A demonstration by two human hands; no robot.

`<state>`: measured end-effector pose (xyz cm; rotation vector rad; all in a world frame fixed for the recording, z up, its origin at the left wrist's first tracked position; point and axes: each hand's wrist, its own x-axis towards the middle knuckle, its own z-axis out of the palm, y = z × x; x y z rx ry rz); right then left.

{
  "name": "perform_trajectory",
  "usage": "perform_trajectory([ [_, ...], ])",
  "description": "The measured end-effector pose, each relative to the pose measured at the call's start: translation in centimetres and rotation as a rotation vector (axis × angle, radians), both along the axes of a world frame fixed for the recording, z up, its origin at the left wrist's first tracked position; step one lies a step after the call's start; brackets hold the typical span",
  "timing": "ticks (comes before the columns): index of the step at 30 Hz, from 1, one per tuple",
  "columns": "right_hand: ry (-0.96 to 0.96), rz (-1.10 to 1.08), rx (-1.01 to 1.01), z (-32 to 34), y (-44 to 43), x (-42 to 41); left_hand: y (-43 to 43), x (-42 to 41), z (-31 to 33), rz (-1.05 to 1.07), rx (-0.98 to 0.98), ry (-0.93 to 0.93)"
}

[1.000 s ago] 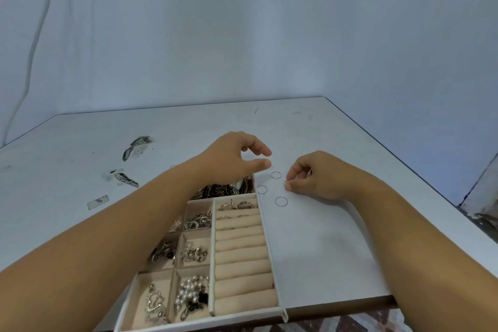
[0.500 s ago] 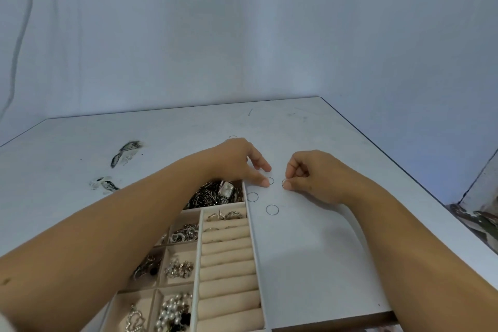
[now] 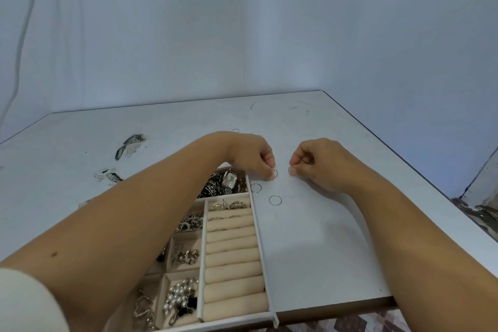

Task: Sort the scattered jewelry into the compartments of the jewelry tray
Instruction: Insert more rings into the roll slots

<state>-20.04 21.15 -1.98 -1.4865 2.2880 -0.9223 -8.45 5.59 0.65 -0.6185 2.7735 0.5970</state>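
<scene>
Head view: tray [image 3: 259, 237] lies lengthwise away; right hand [image 3: 320, 162] apparently pinches hoop [image 3: 291, 170].

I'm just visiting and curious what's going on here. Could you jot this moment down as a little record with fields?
surface: table, white
container: tray, at the table's near left, partly filled
left: left hand pinches left hoop off the tray's far right corner
right: right hand pinches right hoop beside it
loose: hoop by tray; near hoop; far hoop
stored: watch; pearls
</scene>
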Motion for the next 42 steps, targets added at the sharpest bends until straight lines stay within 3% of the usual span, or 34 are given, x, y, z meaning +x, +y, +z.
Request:
perform_trajectory([
  [4, 0.007, 0.000, -0.019, 0.1, 0.0, 0.0, 0.6, 1.4, -0.2, 0.049, 0.123, 0.186],
  [8, -0.010, 0.037, -0.085, 0.3, 0.1, 0.3, 1.7, 4.7, 1.1, 0.138, 0.111, 0.406],
  [12, -0.025, 0.105, -0.138, 0.7, 0.5, 1.5, 2.8, 10.1, 2.5, 0.160, 0.024, 0.486],
  [20, -0.137, 0.312, -0.241, 1.9, 1.6, 5.2, 4.7, 15.4, -0.4, 0.154, 0.078, 0.689],
  [24, -0.190, 0.399, -0.185, 2.0, 2.0, 5.8, 5.5, 15.5, -1.6, 0.069, 0.091, 0.669],
  [28, -0.191, 0.424, -0.141, 2.1, 2.0, 5.7, 5.8, 15.0, -1.9, -0.013, -0.022, 0.636],
  [42, -0.214, 0.474, -0.132, 2.3, 2.2, 6.3, 5.7, 14.6, -2.7, -0.055, -0.105, 0.615],
])
